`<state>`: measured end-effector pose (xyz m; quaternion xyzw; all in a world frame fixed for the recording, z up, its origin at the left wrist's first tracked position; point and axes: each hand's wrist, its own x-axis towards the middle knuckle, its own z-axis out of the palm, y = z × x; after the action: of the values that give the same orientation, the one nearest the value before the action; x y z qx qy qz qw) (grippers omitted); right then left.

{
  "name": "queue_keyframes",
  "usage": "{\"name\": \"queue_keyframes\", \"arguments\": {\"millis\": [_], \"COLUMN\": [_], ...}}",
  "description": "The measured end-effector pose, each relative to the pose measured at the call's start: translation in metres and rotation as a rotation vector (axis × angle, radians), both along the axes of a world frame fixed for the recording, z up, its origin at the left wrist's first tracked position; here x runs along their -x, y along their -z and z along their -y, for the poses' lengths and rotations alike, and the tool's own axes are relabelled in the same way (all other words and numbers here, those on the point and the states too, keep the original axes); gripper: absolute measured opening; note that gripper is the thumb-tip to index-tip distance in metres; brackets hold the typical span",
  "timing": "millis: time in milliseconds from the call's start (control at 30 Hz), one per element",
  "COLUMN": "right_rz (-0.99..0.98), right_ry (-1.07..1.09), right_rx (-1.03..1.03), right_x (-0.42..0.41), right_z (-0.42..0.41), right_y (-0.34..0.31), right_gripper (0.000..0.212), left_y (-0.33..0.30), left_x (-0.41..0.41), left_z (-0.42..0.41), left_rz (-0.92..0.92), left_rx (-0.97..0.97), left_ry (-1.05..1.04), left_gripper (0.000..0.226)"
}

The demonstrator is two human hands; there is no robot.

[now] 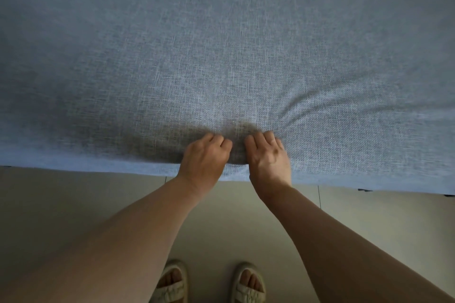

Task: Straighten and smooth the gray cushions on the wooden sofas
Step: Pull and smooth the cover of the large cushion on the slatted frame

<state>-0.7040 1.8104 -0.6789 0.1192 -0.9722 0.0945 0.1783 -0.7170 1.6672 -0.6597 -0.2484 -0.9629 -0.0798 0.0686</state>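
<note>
Both hands sit side by side on the near edge of the cushion (pixel 221 44), a broad gray woven pad that spreads away from them and far out to either side, filling the upper part of the view. The left hand (pixel 205 155) has its fingers curled down into the fabric, knuckles up, gripping a bunch of the cover just beyond the front edge. The right hand (pixel 267 152) lies just beside it, its fingers also bent into the cloth and pinching it; the two hands are close but apart, with a narrow dark hollow of fabric between them. From the right hand, creases fan outward and away to its right. Below the wrists the cushion's front edge hangs over a pale tiled floor (pixel 86 199), and nearest the person, under the forearms, two beige sandals (pixel 172 285) show.
</note>
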Motion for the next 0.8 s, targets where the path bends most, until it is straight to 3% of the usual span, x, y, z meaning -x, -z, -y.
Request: {"name": "queue_keyframes", "arguments": {"millis": [333, 500, 800], "right_rz": [0.281, 0.523, 0.551], "right_ry": [0.004, -0.017, -0.04], "right_rx": [-0.043, -0.147, -0.161], "right_x": [-0.004, -0.005, -0.02], "right_z": [0.006, 0.002, 0.004], "right_y": [-0.036, -0.048, -0.06], "right_gripper": [0.025, 0.026, 0.026], "left_y": [-0.021, -0.028, -0.039], "left_x": [0.001, -0.004, -0.017], "left_z": [-0.004, -0.007, -0.007], "left_rz": [0.108, 0.223, 0.284], "left_rx": [0.016, 0.211, 0.247], "left_ry": [0.01, -0.026, -0.049], "left_gripper": [0.038, 0.023, 0.02]}}
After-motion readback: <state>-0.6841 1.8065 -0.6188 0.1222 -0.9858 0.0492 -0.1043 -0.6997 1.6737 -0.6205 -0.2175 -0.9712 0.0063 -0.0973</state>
